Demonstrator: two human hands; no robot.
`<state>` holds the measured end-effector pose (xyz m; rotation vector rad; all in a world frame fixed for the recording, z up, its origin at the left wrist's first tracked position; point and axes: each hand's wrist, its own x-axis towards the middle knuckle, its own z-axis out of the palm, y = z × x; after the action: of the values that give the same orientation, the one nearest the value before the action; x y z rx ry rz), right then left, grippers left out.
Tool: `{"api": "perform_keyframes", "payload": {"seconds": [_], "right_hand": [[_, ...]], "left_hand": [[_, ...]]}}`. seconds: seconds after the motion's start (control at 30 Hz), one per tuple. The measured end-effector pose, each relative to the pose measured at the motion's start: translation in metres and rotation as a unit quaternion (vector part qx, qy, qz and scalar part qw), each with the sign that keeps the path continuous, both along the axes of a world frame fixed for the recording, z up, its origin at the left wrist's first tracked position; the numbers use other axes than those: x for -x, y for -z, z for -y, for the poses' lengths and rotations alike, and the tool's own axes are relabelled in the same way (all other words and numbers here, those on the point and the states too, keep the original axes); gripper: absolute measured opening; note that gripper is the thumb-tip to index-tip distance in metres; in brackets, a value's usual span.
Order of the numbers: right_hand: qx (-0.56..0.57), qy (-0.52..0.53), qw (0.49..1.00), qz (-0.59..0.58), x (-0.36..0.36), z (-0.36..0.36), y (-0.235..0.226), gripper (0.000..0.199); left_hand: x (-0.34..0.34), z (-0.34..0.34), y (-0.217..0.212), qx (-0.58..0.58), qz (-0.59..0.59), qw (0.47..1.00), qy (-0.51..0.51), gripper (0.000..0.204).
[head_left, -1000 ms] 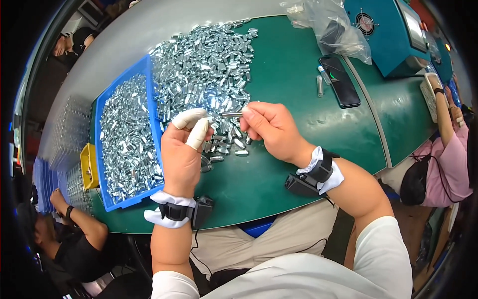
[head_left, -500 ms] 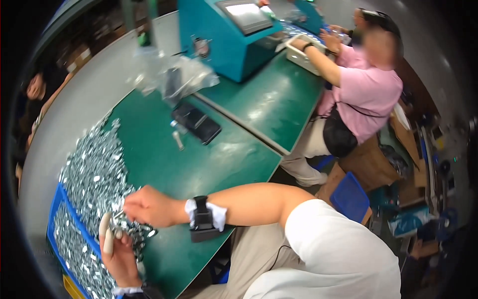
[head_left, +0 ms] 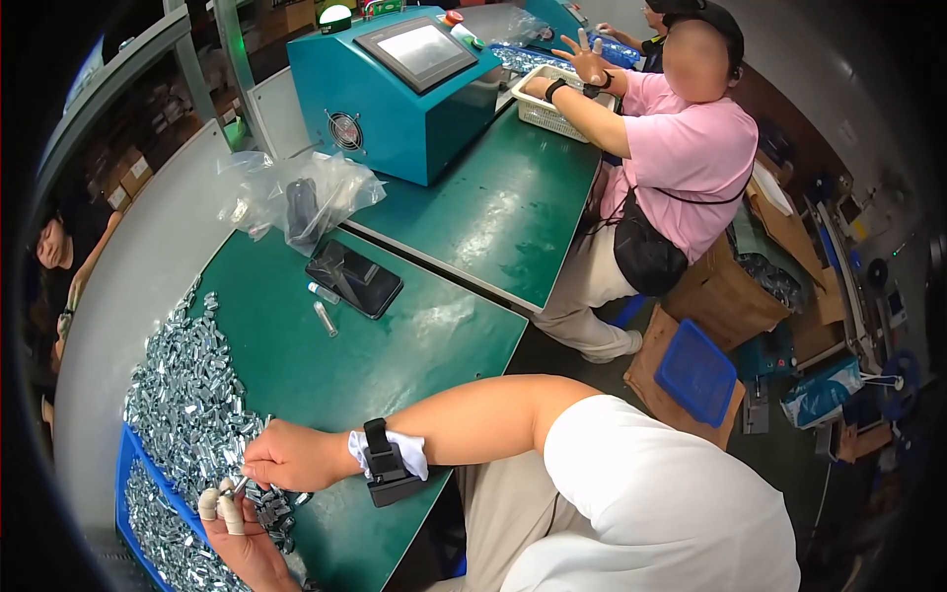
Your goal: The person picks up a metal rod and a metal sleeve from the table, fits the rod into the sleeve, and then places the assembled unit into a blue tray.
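My right hand is closed, thumb and fingertips pinching a small shiny metal piece. Just below it, my left hand has its fingers bent up, with cream-coloured finger cots on two of them. Those covered fingertips meet the same metal piece from the other side; its exact shape is too small to make out. Both hands hover at the near edge of a big pile of silver metal pieces spread over the green table. More such pieces fill a blue bin beside my left hand.
A dark phone lies beyond my hands, beside two small tubes. Clear plastic bags sit near a teal machine with a screen. At the right, a person in pink reaches into a white basket.
The view has shifted slightly. My hands have come together, and my left fingers now touch the metal piece in my right fingertips. The person in pink holds one hand raised with spread fingers.
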<state>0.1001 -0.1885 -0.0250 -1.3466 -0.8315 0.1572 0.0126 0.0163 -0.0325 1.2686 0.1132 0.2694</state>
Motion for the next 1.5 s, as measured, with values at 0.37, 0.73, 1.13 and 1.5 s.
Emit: {"api": "perform_keyframes", "payload": {"seconds": [0.37,0.73,1.13,1.5], "right_hand": [[0.02,0.03,0.999,0.018,0.003,0.006,0.003,0.031],[0.105,0.002,0.994,-0.009,-0.004,0.008,0.007,0.026],[0.099,-0.048,0.994,-0.023,0.007,-0.002,-0.002,0.033],[0.072,0.006,0.994,-0.077,-0.001,0.0,-0.001,0.034]], "left_hand": [[0.0,0.036,-0.01,-0.072,-0.021,0.997,0.001,0.014],[-0.004,0.051,-0.026,-0.133,-0.04,0.99,-0.039,0.017],[0.01,0.038,-0.025,-0.094,0.0,0.995,-0.024,0.019],[0.059,-0.016,-0.05,-0.295,-0.037,0.896,-0.329,0.019]]}}
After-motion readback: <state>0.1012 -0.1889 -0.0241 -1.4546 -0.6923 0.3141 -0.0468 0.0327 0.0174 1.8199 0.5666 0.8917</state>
